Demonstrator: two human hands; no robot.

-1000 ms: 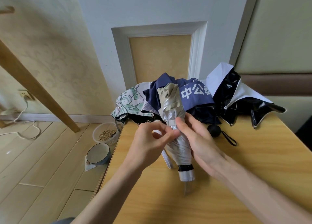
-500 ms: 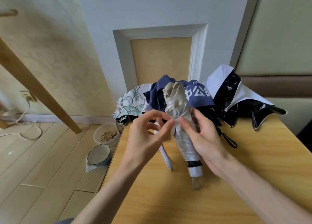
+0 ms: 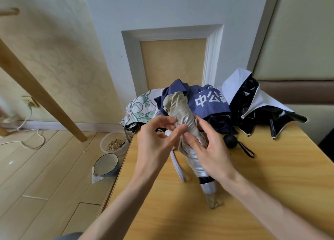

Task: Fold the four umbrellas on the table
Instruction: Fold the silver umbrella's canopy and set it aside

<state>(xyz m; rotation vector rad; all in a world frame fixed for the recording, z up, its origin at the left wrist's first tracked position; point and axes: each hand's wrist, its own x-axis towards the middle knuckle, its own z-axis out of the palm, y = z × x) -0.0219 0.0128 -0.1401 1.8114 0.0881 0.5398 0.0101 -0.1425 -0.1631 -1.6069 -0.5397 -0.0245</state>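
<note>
We judge we are rolling the silver umbrella (image 3: 182, 111) tight: it stands tilted above the wooden table (image 3: 280, 176), our right hand (image 3: 215, 154) curled round it, our left hand (image 3: 155, 147) pinching its fabric. Next, the dangling white strap (image 3: 178, 167) probably needs wrapping and fastening.

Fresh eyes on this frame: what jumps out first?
Dead centre, a half-rolled silver umbrella is held over the table: the left hand pinches its fabric, the right hand wraps its middle. Behind it, at the table's far edge, three more lie unfolded in a heap: a floral umbrella on the left, a blue umbrella with white lettering, a black-and-white umbrella on the right.
</note>
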